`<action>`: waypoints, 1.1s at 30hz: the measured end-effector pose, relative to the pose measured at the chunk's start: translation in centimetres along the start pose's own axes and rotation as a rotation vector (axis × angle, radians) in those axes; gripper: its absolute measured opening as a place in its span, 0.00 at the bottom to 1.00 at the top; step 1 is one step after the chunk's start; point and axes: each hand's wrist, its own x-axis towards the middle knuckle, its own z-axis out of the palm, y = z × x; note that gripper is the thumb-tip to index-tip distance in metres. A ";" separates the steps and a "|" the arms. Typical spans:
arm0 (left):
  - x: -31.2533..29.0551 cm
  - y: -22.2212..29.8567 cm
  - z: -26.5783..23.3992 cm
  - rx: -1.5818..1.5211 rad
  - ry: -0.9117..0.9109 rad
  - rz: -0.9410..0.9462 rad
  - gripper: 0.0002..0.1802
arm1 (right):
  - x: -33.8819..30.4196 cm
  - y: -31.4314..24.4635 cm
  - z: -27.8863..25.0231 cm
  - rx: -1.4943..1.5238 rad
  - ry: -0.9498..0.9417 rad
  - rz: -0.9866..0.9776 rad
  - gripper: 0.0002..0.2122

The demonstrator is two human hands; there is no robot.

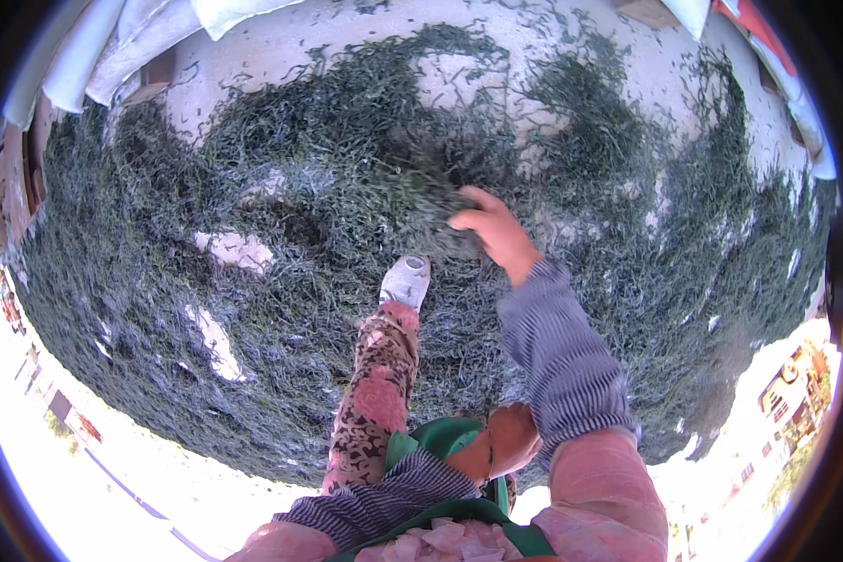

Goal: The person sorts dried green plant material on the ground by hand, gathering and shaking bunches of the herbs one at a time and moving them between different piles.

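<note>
Dark green, shredded leaf-like strands [281,393] lie in a wide layer over a pale ground. My right hand [504,239] reaches out over them near the middle, its thumb and finger curled round a loose clump of the strands [429,192], which is smeared by motion. Close to my body, my left hand [513,438] is beside a piece of green cloth [445,436]. The fingers of that hand are turned down and hidden, so what they grip does not show. Striped blue-and-white sleeves cover both forearms.
My foot in a pale shoe [407,279] stands among the strands, below a patterned pink trouser leg [379,393]. Bare pale ground [234,251] shows through in patches. White sheets or sacks [140,47] edge the far left, and a red-and-white sheet [768,56] the far right.
</note>
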 end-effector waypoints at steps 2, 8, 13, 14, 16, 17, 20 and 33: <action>1.7 1.9 -3.0 -0.066 -0.073 -0.095 0.23 | -7.3 -4.2 -3.3 0.247 0.066 -0.013 0.19; 1.1 3.6 -3.0 -0.055 -0.121 -0.070 0.28 | -16.1 -3.3 -9.8 0.389 0.400 -0.018 0.20; 1.5 2.6 -4.1 -0.052 -0.086 -0.071 0.26 | -13.9 -11.0 -12.8 0.330 0.868 -0.222 0.14; 1.6 2.4 -4.6 -0.056 -0.058 -0.070 0.25 | -14.0 -12.9 -13.5 0.020 1.002 -0.189 0.15; 2.0 2.7 -5.1 -0.086 -0.013 -0.020 0.25 | -12.1 -11.1 -24.2 -0.065 1.026 -0.372 0.22; 1.9 2.7 -6.1 -0.127 0.015 -0.033 0.26 | -8.5 -12.0 -20.6 -0.132 1.041 -0.396 0.24; 1.9 1.7 -7.7 -0.191 0.038 -0.075 0.25 | 2.8 -12.9 -3.8 -0.820 0.684 -0.299 0.34; 2.3 0.7 -13.8 -0.287 0.122 -0.175 0.26 | 7.9 -11.3 12.7 -0.315 -0.324 0.183 0.25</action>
